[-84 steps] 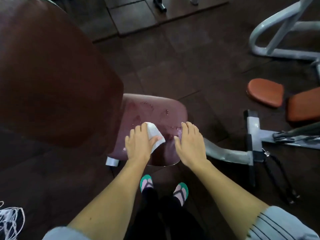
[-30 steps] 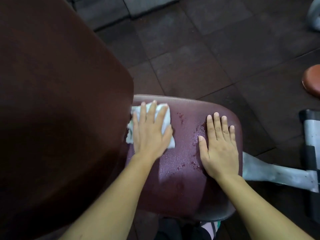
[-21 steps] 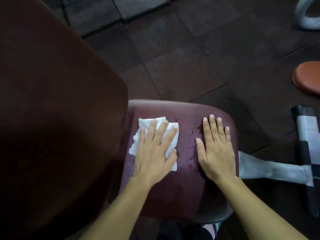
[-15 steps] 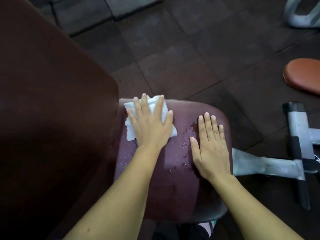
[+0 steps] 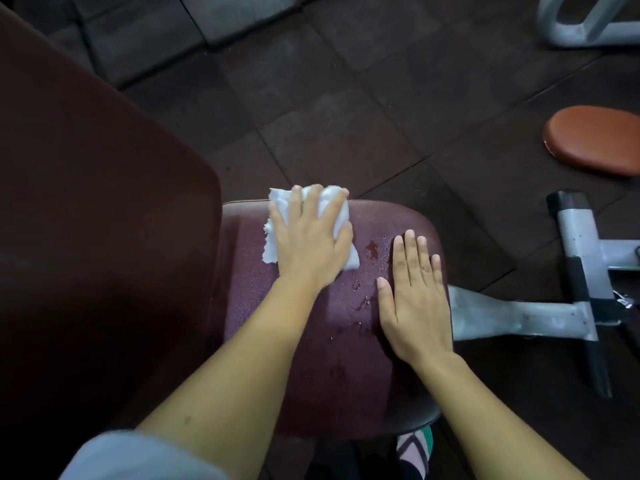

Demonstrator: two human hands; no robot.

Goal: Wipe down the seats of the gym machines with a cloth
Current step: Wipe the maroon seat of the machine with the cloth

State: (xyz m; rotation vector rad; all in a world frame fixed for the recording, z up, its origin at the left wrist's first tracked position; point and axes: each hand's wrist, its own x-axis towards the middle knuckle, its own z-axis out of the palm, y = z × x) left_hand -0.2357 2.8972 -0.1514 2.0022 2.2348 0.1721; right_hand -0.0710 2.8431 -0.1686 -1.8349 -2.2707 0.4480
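A maroon padded seat [image 5: 346,358] of a gym machine fills the middle of the head view, with water droplets on its surface. My left hand [image 5: 310,242] presses flat on a white cloth [image 5: 277,206] at the seat's far edge, fingers spread over it. Flat on the seat's right side lies my right hand [image 5: 414,299], fingers together, holding nothing. Wet patches sit between the two hands.
The tall dark-brown backrest [image 5: 97,237] stands close on the left. A grey metal frame [image 5: 519,315] runs right from under the seat. An orange pad [image 5: 592,140] and another grey frame [image 5: 585,26] are at the right. Dark rubber floor tiles lie beyond.
My left hand has slid the cloth back and forth across the seat and now sits at the far edge, further right than half a second ago. My right hand has stayed planted.
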